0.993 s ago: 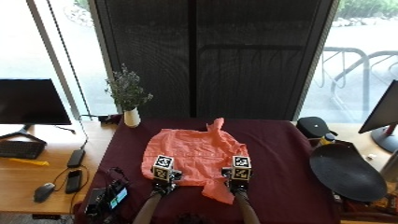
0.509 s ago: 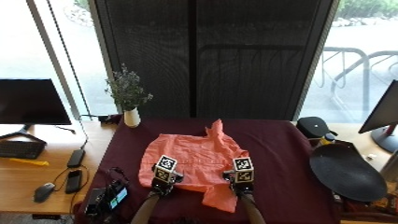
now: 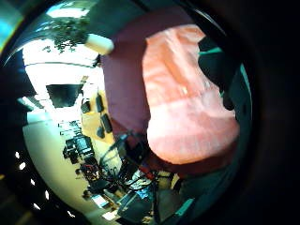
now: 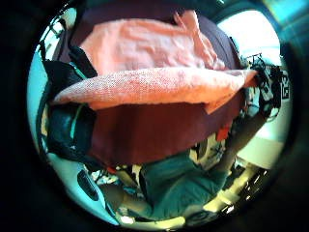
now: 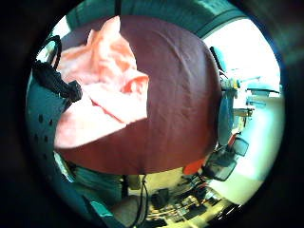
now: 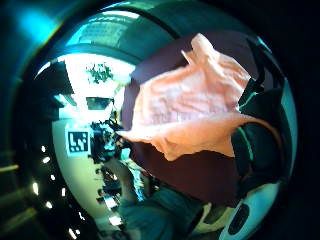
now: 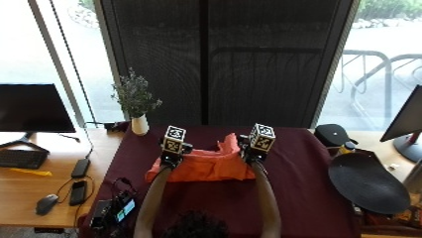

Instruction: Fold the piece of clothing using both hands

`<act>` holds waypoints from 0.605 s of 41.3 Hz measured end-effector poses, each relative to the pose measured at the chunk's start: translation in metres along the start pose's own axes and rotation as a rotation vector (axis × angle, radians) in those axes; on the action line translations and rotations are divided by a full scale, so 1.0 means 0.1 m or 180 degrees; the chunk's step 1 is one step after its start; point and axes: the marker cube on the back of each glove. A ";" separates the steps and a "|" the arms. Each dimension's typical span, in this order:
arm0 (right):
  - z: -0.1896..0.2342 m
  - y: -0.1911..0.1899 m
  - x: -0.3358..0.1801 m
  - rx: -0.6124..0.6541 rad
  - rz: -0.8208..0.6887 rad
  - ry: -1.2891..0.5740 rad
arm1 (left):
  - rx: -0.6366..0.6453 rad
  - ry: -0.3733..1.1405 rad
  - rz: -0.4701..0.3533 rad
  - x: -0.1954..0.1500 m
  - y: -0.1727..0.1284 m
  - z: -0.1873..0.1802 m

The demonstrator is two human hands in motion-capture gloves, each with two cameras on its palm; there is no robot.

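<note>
A salmon-orange garment (image 7: pixel 204 168) lies on the maroon tablecloth (image 7: pixel 296 193), a collar or sleeve tip sticking up at its far edge. My left hand (image 7: pixel 170 159) pinches its left corner and my right hand (image 7: pixel 249 155) pinches its right corner. Both hold the hem raised over the far half of the garment. In the left thumb side palm view the hem (image 4: pixel 159 86) stretches taut between the hands above the flat part of the garment. The right thumb side palm view shows the lifted garment edge (image 6: pixel 195 132) running to my glove.
A white vase with dried flowers (image 7: pixel 139 124) stands at the table's far left corner. A black round object (image 7: pixel 366 184) lies at the right edge, a small device with a screen (image 7: pixel 116 210) at the near left corner. A wooden desk (image 7: pixel 39 178) with a monitor adjoins at the left.
Both hands have lifted the near hem and carried it away from me toward the far side, so the garment now doubles over itself. The near part of the tablecloth is uncovered.
</note>
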 end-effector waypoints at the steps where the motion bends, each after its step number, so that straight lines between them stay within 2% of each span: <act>1: 0.02 -0.15 -0.01 0.0153 -0.0019 -0.0042 | 0.0069 -0.0081 -0.0118 -0.02 -0.04 -0.09; 3: 0.07 -0.40 -0.03 0.0254 0.0071 -0.0097 | 0.0146 -0.0195 -0.0285 -0.04 -0.08 -0.24; 6: 0.17 -0.67 -0.04 0.0205 0.0308 -0.0032 | 0.0189 -0.0200 -0.0360 0.00 -0.25 -0.24; 11: 0.39 -1.11 -0.02 0.0418 0.0664 0.0325 | 0.0781 -0.0241 -0.0626 0.01 -0.79 -0.03; 13: 0.52 -1.17 -0.01 0.0332 0.0811 0.0440 | 0.0972 -0.0199 -0.0701 0.03 -0.93 0.05; 18: 0.70 -1.40 -0.05 0.0680 0.0678 0.0591 | 0.0514 -0.0093 -0.0807 0.09 -0.91 0.40; 22: 0.93 -1.35 -0.06 0.0205 0.0650 0.0653 | 0.0438 -0.0094 -0.0728 0.12 -1.00 0.57; 25: 1.02 -1.21 -0.01 -0.0285 0.0843 0.0697 | 0.0984 -0.0255 -0.0773 0.04 -1.23 0.53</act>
